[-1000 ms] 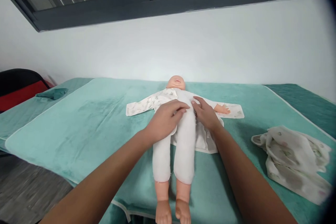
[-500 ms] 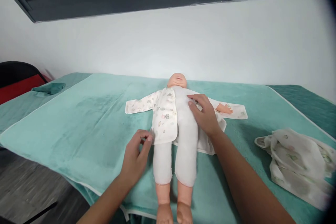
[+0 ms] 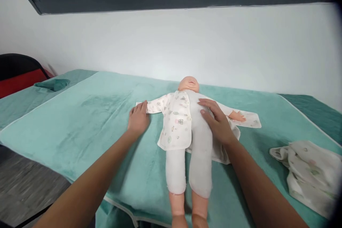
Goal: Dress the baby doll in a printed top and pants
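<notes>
A baby doll [image 3: 201, 142] with a white cloth body lies on its back, head away from me. A white printed baby shirt [image 3: 175, 128] covers one half of its chest, and that sleeve stretches out to the left. My left hand [image 3: 138, 118] is closed over the end of this sleeve; its thumb is hidden. On the right, the shirt's other half lies spread beneath the doll, whose small hand [image 3: 237, 116] shows on top of the other sleeve [image 3: 252, 119]. Over the right side of the doll's chest, my right hand [image 3: 216, 119] is open with fingers apart.
A green cloth [image 3: 88, 128] covers the table. Another printed white garment [image 3: 310, 174] lies bunched at the right. A folded dark green cloth [image 3: 53, 84] is at the far left, near a red and black chair [image 3: 21, 74]. A white wall [image 3: 160, 46] stands behind.
My left hand has moved up from beside the shirt's lower hem to the end of the left sleeve. My right hand stays over the chest. The view has shifted slightly.
</notes>
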`<state>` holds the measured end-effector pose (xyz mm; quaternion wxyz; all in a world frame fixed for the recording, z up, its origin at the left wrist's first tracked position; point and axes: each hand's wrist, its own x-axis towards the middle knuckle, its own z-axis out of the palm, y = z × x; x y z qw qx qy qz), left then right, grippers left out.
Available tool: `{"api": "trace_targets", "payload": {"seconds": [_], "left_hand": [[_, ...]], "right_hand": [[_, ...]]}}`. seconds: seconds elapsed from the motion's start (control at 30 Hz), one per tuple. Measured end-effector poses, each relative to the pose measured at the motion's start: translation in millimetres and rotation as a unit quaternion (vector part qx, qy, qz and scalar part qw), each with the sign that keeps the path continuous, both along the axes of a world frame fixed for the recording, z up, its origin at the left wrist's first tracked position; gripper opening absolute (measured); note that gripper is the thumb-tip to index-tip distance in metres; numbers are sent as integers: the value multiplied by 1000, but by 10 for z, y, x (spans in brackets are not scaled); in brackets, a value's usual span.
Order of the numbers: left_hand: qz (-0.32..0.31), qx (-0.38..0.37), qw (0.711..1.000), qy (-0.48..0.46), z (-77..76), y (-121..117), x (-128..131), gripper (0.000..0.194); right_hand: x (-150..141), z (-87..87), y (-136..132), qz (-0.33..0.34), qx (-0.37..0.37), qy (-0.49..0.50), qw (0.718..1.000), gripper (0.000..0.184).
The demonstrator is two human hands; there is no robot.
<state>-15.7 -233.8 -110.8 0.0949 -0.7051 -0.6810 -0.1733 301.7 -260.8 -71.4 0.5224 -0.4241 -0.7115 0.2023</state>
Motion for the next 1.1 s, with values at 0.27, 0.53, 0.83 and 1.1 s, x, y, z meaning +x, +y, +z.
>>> {"api": "trace_targets", "payload": {"seconds": [0.27, 0.53, 0.83, 1.1], "left_hand": [[20, 53, 998, -22, 14, 280, 7, 54], [42, 114, 991, -59, -18, 319, 22, 51], [76, 173, 976, -111, 34, 254, 38, 60], [86, 167, 962, -197, -23, 289, -48, 62]], "right_hand": [[-347, 474, 289, -7, -64, -170, 983, 38], [-599, 481, 521, -75, -68, -224, 969, 29], [-496, 349, 569, -8, -42, -85, 995, 21], [-489, 312, 551, -80, -60, 12, 995, 32]]}}
